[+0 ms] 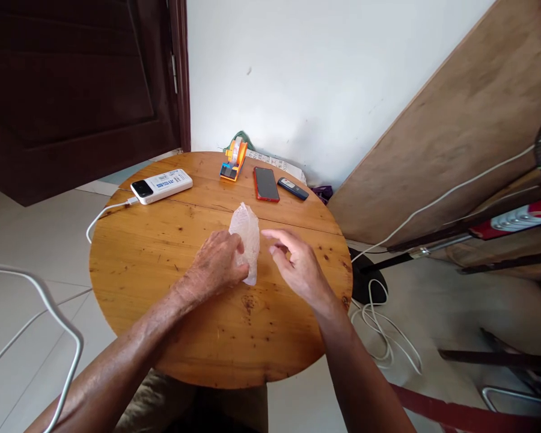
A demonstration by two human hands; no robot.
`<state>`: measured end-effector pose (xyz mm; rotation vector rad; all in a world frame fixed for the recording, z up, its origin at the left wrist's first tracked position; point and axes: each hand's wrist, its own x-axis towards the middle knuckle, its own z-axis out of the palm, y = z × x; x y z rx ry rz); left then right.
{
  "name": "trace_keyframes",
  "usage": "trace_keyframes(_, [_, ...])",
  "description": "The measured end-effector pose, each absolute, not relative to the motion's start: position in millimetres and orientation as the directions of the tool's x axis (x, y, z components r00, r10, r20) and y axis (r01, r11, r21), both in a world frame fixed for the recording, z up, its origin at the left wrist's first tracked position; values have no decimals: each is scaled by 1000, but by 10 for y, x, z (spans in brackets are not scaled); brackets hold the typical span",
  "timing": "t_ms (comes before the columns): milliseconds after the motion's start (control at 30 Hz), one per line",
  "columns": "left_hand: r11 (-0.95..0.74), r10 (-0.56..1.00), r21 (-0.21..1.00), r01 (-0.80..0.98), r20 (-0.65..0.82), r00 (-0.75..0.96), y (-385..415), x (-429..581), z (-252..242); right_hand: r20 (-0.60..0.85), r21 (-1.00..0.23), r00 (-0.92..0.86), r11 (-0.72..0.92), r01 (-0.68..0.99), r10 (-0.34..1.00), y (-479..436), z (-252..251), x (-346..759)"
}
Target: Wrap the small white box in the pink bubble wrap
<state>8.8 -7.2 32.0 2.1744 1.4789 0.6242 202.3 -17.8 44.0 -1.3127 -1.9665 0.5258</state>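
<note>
A whitish, see-through bubble-wrap bundle (pixel 249 237) lies lengthwise near the middle of the round wooden table (pixel 162 240). What is inside it, if anything, cannot be made out. My left hand (pixel 219 258) is at its left side, fingers curled, with thumb and forefinger on its lower left edge. Just right of the bundle, my right hand (pixel 297 261) hovers apart from it. Its fingers are bent loosely, the thumb is away from the forefinger, and nothing is between them.
At the table's back stand an orange tape dispenser (pixel 234 159), a red-edged phone (pixel 265 184) and a dark blue handheld device (pixel 293 188). A white power bank (pixel 162 185) with a cable (pixel 103 210) lies at the left. A white wall (pixel 297 78) rises behind.
</note>
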Motion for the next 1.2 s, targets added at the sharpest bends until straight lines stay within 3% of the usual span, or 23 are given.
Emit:
trace_keyframes(100, [-373, 921, 602, 706, 151, 358, -44, 80, 324, 368, -486, -421, 557, 673, 829, 60, 444, 2016])
trace_keyframes(200, [-387, 909, 667, 636, 162, 384, -23, 75, 294, 294, -328, -555, 627, 706, 778, 209, 442, 1939])
trace_keyframes(300, [-332, 916, 749, 573, 111, 386, -18, 71, 245, 249, -234, -583, 632, 739, 774, 290, 439, 1907])
trace_keyframes(400, [-241, 929, 803, 545, 29, 369, -25, 69, 222, 309, -189, -568, 635, 749, 763, 351, 420, 1947])
trace_keyframes(567, [-210, 924, 815, 540, -14, 382, -23, 65, 253, 444, -237, -506, 641, 730, 740, 425, 318, 1971])
trace_keyframes(733, [-231, 924, 804, 548, 4, 383, -19, 67, 225, 446, -251, -489, 630, 735, 749, 481, 174, 1932])
trace_keyframes(967, [-509, 856, 671, 538, 328, 400, -64, 77, 135, 383, -268, -456, 569, 778, 803, 567, -30, 1941])
trace_keyframes(1100, [-611, 781, 627, 484, 375, 500, -72, 55, 180, 375, -316, -376, 498, 808, 847, 595, -96, 1956])
trace_keyframes(1200, [-617, 773, 642, 455, 386, 503, -68, 52, 186, 403, -461, -231, 415, 785, 885, 636, -132, 2008])
